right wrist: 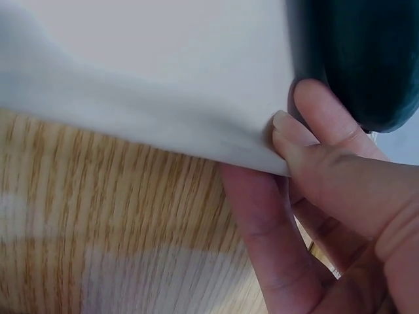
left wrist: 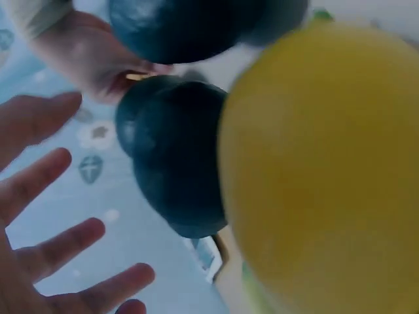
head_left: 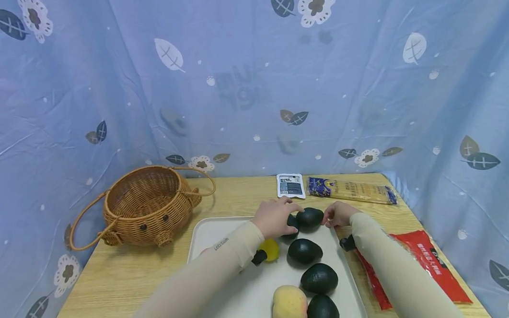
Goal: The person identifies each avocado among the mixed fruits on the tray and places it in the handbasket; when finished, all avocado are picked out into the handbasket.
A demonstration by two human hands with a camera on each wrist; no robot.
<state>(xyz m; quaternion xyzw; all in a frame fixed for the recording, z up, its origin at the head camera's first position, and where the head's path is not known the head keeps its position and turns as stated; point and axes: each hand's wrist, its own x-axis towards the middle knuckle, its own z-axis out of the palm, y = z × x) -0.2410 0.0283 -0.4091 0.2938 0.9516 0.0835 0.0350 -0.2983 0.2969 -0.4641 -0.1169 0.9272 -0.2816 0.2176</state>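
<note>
A white tray (head_left: 258, 296) carries several dark green avocados (head_left: 305, 251), a peach (head_left: 289, 308) and a smooth yellow fruit (head_left: 270, 249). Over its far side is my left hand (head_left: 276, 218), close to the rearmost avocado (head_left: 310, 218). The left wrist view shows that hand's fingers (left wrist: 62, 245) spread apart, holding nothing; the yellow fruit (left wrist: 321, 170) looms large there. At the tray's back right corner, my right hand (head_left: 340, 214) pinches the rim. Seen from the right wrist, the thumb lies over the tray's edge (right wrist: 163, 127) and a finger passes beneath it.
On the left of the wooden table (head_left: 114, 279) stands a wicker basket (head_left: 148, 211) with handles. A small white packet (head_left: 290, 185) and a pack of noodles (head_left: 352, 190) lie at the back. Red packages (head_left: 430, 264) lie to the right, partly under my right forearm. A blue curtain (head_left: 250, 82) hangs behind.
</note>
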